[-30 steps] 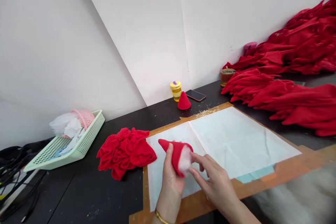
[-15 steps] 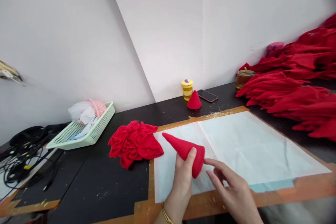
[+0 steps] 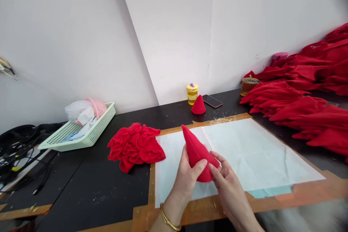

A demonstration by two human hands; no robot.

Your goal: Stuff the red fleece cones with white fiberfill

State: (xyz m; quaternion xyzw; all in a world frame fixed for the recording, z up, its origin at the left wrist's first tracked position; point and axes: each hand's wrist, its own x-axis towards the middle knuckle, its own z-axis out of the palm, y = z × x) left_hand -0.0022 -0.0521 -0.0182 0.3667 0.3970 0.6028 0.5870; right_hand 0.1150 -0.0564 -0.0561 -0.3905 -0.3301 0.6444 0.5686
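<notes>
A pointed red felt cone hat (image 3: 196, 149) is held over the white sheet (image 3: 252, 152), its tip up and leaning left, a seam running down its side. My left hand (image 3: 189, 170) is closed around its left side, thumb across the front. With thumb and fingers, my right hand (image 3: 221, 174) pinches the hat's lower right edge. A heap of red felt pieces (image 3: 136, 145) lies left of the sheet. Farther back stands another small red cone (image 3: 198, 105) with its point up.
Behind the small cone are a yellow-lidded jar (image 3: 192, 94) and a phone (image 3: 212, 101). Stacked red felt (image 3: 293, 98) fills the right side beside a brown jar (image 3: 248, 85). On the left sit a pale green basket (image 3: 89, 137) and tangled black cables (image 3: 24, 163).
The hat has turned from pointing left to pointing more upward. My right hand, apart from its rim earlier, now grips the lower edge. The view has shifted slightly.
</notes>
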